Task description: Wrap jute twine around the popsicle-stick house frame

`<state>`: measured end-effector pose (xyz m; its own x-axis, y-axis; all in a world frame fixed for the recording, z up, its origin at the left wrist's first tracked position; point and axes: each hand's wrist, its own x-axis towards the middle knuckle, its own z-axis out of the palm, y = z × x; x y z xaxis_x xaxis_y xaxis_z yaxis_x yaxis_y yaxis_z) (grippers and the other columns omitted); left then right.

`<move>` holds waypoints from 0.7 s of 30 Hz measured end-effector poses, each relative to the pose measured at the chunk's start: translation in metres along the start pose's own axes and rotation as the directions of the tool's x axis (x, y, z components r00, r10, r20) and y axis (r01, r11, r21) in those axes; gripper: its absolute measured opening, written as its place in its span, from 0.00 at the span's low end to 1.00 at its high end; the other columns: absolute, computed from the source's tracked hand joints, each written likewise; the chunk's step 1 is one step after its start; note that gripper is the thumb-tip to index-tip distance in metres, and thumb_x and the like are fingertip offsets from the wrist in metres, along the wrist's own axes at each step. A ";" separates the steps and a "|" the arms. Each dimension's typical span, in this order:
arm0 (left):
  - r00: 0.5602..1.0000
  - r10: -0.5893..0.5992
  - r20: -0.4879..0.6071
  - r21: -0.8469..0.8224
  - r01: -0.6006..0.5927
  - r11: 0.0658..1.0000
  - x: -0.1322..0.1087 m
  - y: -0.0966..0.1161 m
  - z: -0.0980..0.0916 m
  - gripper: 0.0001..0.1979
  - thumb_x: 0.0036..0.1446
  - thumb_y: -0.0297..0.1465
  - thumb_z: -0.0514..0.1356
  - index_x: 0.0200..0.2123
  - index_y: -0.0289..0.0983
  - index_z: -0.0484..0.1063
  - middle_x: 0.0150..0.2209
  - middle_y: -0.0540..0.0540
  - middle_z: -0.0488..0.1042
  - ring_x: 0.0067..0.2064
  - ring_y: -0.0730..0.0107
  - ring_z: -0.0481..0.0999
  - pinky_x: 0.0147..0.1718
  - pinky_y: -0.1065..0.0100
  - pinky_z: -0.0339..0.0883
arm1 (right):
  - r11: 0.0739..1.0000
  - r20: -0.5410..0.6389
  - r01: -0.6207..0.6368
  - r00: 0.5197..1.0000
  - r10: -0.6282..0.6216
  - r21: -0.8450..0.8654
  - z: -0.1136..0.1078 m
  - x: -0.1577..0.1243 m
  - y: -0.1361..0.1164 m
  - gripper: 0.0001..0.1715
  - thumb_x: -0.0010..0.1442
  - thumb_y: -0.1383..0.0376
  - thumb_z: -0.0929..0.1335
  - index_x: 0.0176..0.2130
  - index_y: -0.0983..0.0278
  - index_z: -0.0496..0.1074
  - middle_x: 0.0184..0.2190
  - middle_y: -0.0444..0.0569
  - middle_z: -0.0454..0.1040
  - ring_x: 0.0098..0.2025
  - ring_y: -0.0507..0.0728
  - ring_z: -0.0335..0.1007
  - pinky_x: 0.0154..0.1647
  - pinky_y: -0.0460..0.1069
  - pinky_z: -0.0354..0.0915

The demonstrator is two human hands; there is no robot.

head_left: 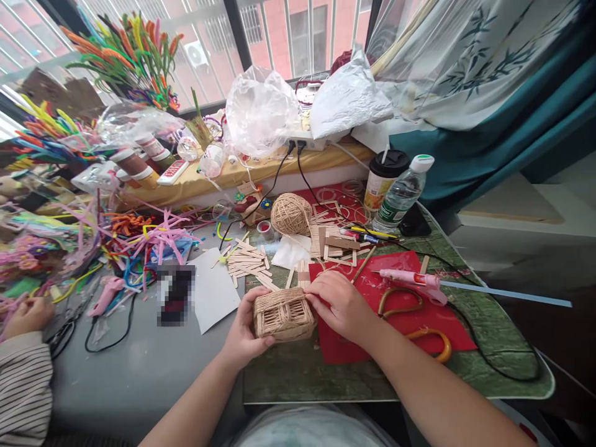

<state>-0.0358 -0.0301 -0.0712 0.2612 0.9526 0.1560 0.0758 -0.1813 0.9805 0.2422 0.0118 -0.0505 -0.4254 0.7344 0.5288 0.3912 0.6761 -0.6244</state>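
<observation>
In the head view, I held a small twine-wrapped house (284, 315) near the front edge of the surface (139, 366). My left hand (243, 335) grasped its left side, and my right hand (338, 304) clasped its right end with the fingers curled over the top. The house stood at the left edge of a red sheet (400, 323) on a green mat (488, 323). Farther back lay wooden sticks (249, 257) and a ball of twine (291, 213), with a pink glue gun (410, 279) to the right. At the far left was another person's hand (28, 316).
</observation>
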 end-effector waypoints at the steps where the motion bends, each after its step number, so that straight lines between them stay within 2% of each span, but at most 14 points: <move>1: 1.000 0.001 0.003 0.004 -0.001 1.000 -0.001 -0.002 0.000 0.40 0.53 0.55 0.72 0.64 0.49 0.63 0.60 0.40 0.67 0.60 0.50 0.74 0.57 0.56 0.72 | 1.000 0.006 -0.002 1.000 0.002 0.005 0.001 0.000 0.000 0.06 0.75 0.67 0.66 0.45 0.60 0.74 0.39 0.51 0.79 0.43 0.61 0.72 0.49 0.58 0.67; 4: 0.999 -0.009 0.051 0.038 0.007 0.999 -0.002 0.010 -0.005 0.40 0.52 0.54 0.72 0.63 0.46 0.66 0.61 0.37 0.68 0.62 0.46 0.72 0.61 0.52 0.69 | 0.999 0.017 -0.017 1.000 0.017 0.028 0.002 -0.001 0.000 0.07 0.74 0.67 0.66 0.44 0.60 0.74 0.36 0.50 0.78 0.40 0.60 0.72 0.46 0.58 0.68; 7: 0.993 0.007 0.119 0.189 -0.029 0.981 0.002 0.042 -0.009 0.37 0.57 0.56 0.68 0.63 0.43 0.67 0.62 0.35 0.69 0.67 0.42 0.68 0.67 0.46 0.63 | 0.999 0.018 -0.026 1.000 0.026 0.035 0.004 -0.002 -0.001 0.07 0.74 0.67 0.65 0.44 0.59 0.74 0.37 0.51 0.79 0.41 0.61 0.72 0.47 0.59 0.68; 9: 0.995 -0.008 0.097 0.340 -0.026 0.940 0.007 0.065 -0.006 0.25 0.65 0.47 0.65 0.61 0.45 0.69 0.63 0.37 0.71 0.68 0.46 0.68 0.69 0.47 0.62 | 0.999 0.021 -0.017 1.000 0.017 0.031 0.006 -0.003 -0.002 0.07 0.74 0.67 0.66 0.46 0.59 0.75 0.38 0.51 0.80 0.42 0.62 0.73 0.49 0.60 0.68; 12: 0.980 -0.095 0.177 0.515 -0.010 0.857 0.015 0.087 0.006 0.24 0.65 0.37 0.66 0.62 0.47 0.69 0.64 0.40 0.73 0.67 0.50 0.71 0.67 0.51 0.66 | 1.000 0.024 -0.009 1.000 0.008 0.030 0.009 -0.003 -0.004 0.08 0.74 0.67 0.66 0.46 0.59 0.75 0.38 0.51 0.80 0.42 0.62 0.72 0.49 0.60 0.68; 15: 0.965 -0.120 0.234 0.546 -0.028 0.837 0.020 0.090 0.015 0.21 0.66 0.33 0.64 0.61 0.48 0.71 0.63 0.42 0.75 0.64 0.53 0.76 0.64 0.53 0.71 | 0.999 0.007 -0.031 1.000 0.030 0.029 0.008 -0.003 -0.005 0.08 0.73 0.67 0.66 0.45 0.59 0.75 0.36 0.51 0.79 0.41 0.61 0.71 0.47 0.59 0.68; 21: 0.970 -0.127 0.208 0.548 -0.008 0.836 0.021 0.090 0.016 0.16 0.71 0.32 0.57 0.58 0.47 0.74 0.62 0.43 0.78 0.63 0.57 0.78 0.63 0.55 0.73 | 0.999 -0.014 -0.042 0.999 0.042 0.024 0.007 -0.003 -0.008 0.06 0.72 0.67 0.67 0.45 0.60 0.76 0.36 0.50 0.80 0.40 0.61 0.72 0.48 0.59 0.70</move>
<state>-0.0080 -0.0303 0.0180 0.4442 0.8959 0.0016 0.5888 -0.2933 0.7532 0.2344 0.0035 -0.0515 -0.3971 0.7629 0.5102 0.3886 0.6434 -0.6595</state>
